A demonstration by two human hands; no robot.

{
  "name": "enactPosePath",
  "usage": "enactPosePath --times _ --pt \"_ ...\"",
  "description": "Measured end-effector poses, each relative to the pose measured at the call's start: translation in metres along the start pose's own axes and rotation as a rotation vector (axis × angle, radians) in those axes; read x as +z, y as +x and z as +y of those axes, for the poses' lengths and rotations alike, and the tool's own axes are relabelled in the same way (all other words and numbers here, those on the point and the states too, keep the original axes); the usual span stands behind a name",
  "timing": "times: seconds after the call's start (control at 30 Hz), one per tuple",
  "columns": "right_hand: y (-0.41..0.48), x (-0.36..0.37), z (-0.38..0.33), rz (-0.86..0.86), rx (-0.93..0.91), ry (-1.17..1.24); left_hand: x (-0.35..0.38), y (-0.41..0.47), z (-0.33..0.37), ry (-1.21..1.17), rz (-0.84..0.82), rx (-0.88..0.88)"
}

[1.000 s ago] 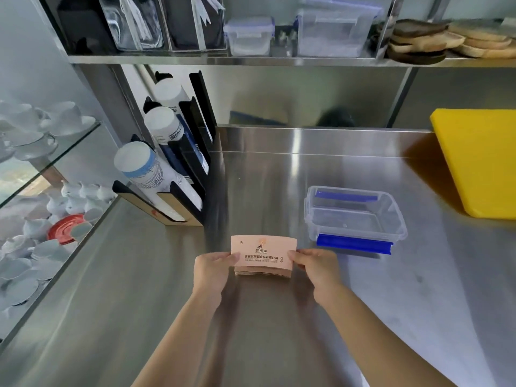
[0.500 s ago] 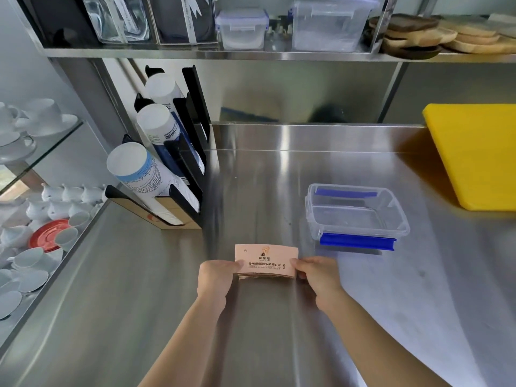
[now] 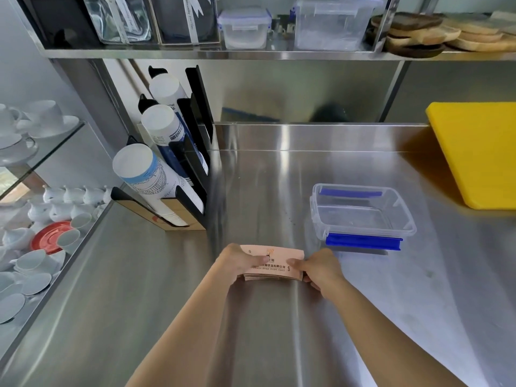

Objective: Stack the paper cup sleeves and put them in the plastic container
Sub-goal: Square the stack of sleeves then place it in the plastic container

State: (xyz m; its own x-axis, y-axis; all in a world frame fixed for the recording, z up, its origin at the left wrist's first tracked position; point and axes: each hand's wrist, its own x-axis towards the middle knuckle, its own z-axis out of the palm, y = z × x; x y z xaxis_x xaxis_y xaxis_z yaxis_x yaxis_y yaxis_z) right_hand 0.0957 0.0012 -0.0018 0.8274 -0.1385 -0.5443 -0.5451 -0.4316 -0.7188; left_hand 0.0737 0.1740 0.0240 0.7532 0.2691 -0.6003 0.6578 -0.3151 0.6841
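A flat stack of pale pink paper cup sleeves (image 3: 275,262) with dark print lies on the steel counter in front of me. My left hand (image 3: 239,262) grips its left end, thumb on top. My right hand (image 3: 318,268) holds its right end, fingers under the edge. Both hands press the stack together. The clear plastic container (image 3: 363,216) with blue clips stands open and empty to the right and a little farther back, apart from the stack.
A black rack of paper cup stacks (image 3: 164,169) stands at the left back. A yellow cutting board (image 3: 477,152) lies at the far right. White cups and saucers (image 3: 42,247) fill glass shelves on the left. An overhead shelf (image 3: 251,53) carries boxes and wooden plates.
My left hand has slid farther over the stack's left end, covering more of the top sleeve. The stack stays in about the same place on the counter.
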Motion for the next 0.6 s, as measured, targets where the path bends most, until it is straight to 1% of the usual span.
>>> enactPosePath --times 0.07,0.13,0.17,0.23,0.27,0.33,0.4,0.47,0.53,0.6 --pt "-0.001 -0.002 0.001 -0.02 -0.016 -0.005 0.001 0.001 -0.003 -0.026 -0.02 0.03" --pt "-0.005 -0.005 0.004 -0.049 -0.07 0.004 0.001 0.001 -0.01 -0.061 -0.069 0.043" --pt "-0.008 -0.007 0.006 -0.061 -0.098 0.025 0.001 -0.002 -0.014 -0.058 -0.109 0.05" --pt "-0.014 -0.011 0.01 -0.08 -0.151 0.1 0.004 -0.003 -0.026 -0.028 -0.127 0.107" --pt "-0.017 -0.013 0.011 -0.095 -0.182 0.133 0.007 0.001 -0.035 -0.002 -0.108 0.143" --pt "-0.021 -0.016 0.013 -0.137 -0.24 0.166 0.01 -0.005 -0.041 0.062 -0.022 0.156" --pt "-0.024 -0.016 0.015 -0.176 -0.282 0.189 0.014 -0.013 -0.045 0.06 0.036 0.154" --pt "-0.027 -0.017 0.017 -0.184 -0.321 0.182 0.017 -0.015 -0.049 -0.026 0.012 0.194" --pt "-0.031 -0.019 0.018 -0.165 -0.387 0.117 0.019 -0.011 -0.057 -0.116 0.023 0.23" --pt "-0.034 -0.02 0.021 -0.142 -0.449 0.064 0.018 -0.02 -0.055 -0.144 0.025 0.31"
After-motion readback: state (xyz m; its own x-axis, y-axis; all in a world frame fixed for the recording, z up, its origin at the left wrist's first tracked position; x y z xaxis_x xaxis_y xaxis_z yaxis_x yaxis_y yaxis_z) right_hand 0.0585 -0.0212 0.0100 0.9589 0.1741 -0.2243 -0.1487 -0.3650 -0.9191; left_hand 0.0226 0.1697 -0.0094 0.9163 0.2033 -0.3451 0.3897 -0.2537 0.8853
